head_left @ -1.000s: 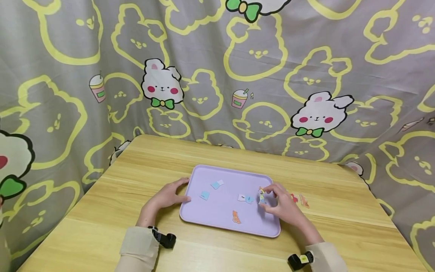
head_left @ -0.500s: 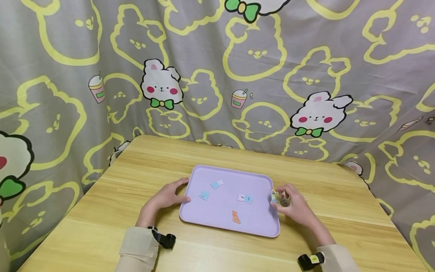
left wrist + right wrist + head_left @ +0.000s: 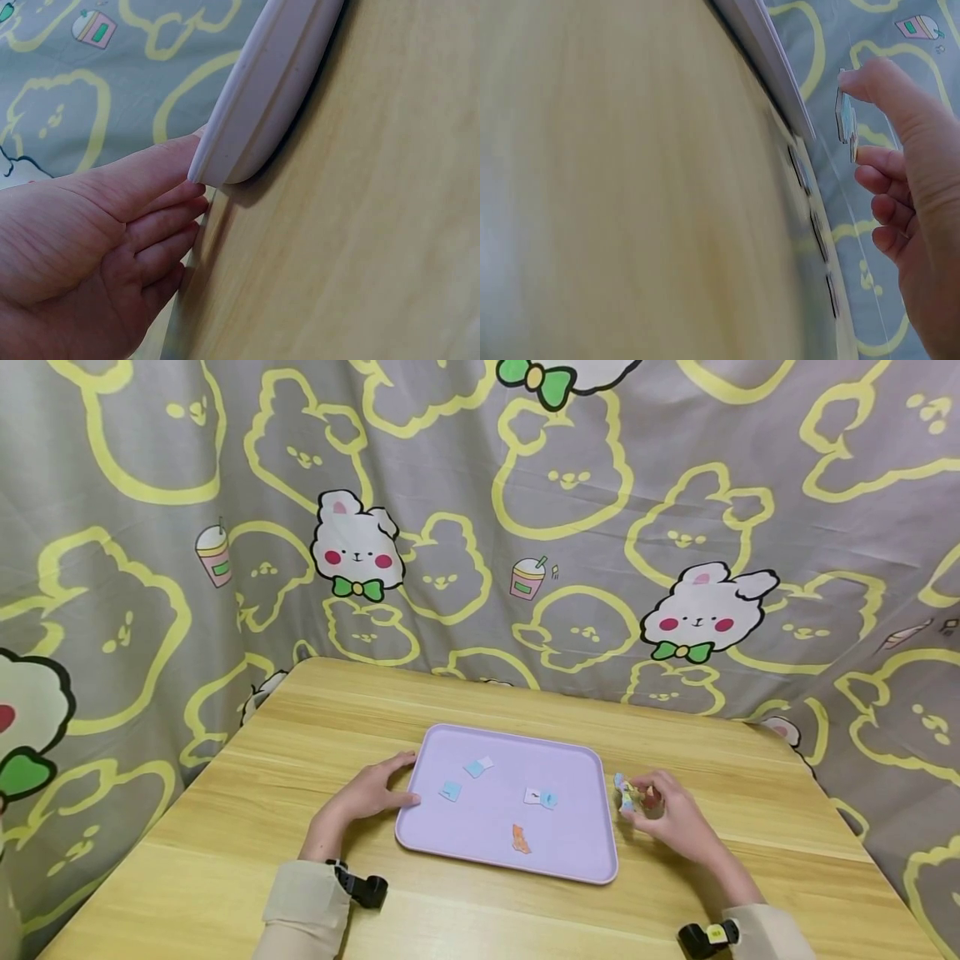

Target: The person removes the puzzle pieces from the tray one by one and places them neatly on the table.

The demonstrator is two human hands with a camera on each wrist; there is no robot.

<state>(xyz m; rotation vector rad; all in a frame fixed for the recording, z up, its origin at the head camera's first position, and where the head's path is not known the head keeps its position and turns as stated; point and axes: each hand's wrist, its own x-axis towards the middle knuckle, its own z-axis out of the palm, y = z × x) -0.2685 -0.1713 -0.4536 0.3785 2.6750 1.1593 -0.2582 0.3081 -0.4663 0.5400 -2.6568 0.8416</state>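
Note:
My right hand (image 3: 675, 818) is just off the right side of a lilac tray (image 3: 487, 862). Between thumb and fingertips it pinches a small flat puzzle piece (image 3: 844, 116) with a printed picture, seen nearly edge-on in the right wrist view. In the head view the fingers partly cover this piece. My left hand (image 3: 367, 789) rests at the tray's left rim, thumb (image 3: 161, 161) against the edge and the other fingers extended beside it. On the tray lie light blue puzzle pieces (image 3: 450, 792), a white-and-blue pair side by side (image 3: 541, 797) and an orange piece (image 3: 521, 839).
Several flat pieces (image 3: 819, 236) lie on the wooden table (image 3: 360, 693) in a row by the tray's right side, partly behind the right hand in the head view. A patterned curtain (image 3: 450, 543) hangs behind the table.
My right hand has moved right, carrying the puzzle piece from over the tray, past its right rim, to over the table. The left hand and the pieces on the tray stay put.

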